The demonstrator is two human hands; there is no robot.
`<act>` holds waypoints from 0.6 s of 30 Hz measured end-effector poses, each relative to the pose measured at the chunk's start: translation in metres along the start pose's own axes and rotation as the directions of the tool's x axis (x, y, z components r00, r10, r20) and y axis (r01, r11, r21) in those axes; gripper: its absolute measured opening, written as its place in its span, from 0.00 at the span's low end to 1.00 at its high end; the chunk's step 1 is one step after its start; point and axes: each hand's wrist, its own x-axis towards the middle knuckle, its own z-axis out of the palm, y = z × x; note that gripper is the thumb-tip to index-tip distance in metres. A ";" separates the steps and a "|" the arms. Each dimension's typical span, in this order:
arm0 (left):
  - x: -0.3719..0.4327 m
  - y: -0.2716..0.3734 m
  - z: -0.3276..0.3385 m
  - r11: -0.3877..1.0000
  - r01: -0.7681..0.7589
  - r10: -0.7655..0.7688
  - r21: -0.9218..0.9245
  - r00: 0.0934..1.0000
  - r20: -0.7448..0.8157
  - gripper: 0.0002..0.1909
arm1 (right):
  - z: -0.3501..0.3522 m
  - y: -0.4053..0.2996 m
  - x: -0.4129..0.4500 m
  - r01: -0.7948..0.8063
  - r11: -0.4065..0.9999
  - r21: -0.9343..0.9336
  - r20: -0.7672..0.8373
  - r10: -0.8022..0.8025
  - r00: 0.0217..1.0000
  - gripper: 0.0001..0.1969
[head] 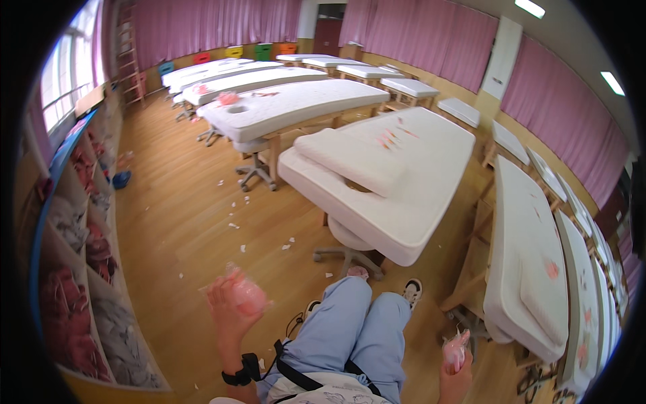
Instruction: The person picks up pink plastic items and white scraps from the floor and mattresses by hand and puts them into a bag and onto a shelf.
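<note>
In my left hand (227, 305) is a pink item in a clear plastic bag (248, 295), held out to the left above the wooden floor. Down at the lower right, my right hand (455, 380) grips another pink item in clear plastic (456, 349). What the wrapped items are cannot be made out. Straight ahead stands a massage bed (398, 202) with a face hole, and a white pillow (351, 160) lies partly over that hole. Several small orange and red slim items (387, 139) lie on the same bed, blurred.
Left stands a cubby shelf (75, 252) stuffed with pink and grey cloth. Paper scraps (286, 247) litter the wooden floor (192, 202). A wheeled stool (348, 242) sits under the near bed. To the right is another bed (525, 242), and a ladder (130, 60) leans at the back.
</note>
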 end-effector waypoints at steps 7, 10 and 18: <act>-0.037 -0.031 -0.056 0.954 0.206 -0.156 0.218 0.962 -0.226 0.48 | 0.063 0.021 0.045 0.205 0.978 0.033 0.266 -0.207 0.941 0.28; -0.044 -0.033 -0.077 0.926 0.215 -0.131 0.310 0.954 -0.269 0.49 | 0.043 -0.053 0.049 0.181 0.982 -0.049 0.296 -0.159 0.942 0.30; -0.093 -0.041 -0.122 0.838 0.367 -0.205 0.404 0.898 -0.390 0.48 | 0.099 -0.100 0.052 0.325 0.942 0.084 0.552 -0.316 0.771 0.33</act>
